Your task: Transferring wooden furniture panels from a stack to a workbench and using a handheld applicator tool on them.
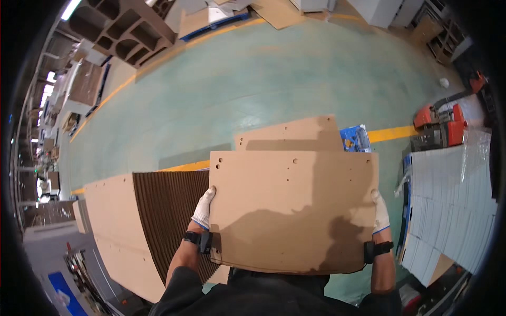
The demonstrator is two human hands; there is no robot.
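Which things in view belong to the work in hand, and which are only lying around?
Work:
- holed brown panel, held between left hand and right hand
- panel stack at left, probably

Lying around, apparently:
- white stack
- red equipment
- blue container

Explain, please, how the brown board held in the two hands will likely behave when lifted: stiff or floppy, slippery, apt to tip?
The brown board is probably stiff: it spans between the left hand and the right hand without obvious sagging. It may tip if either side slips, since the hands hold opposite edges. Its smooth-looking face could be slippery.
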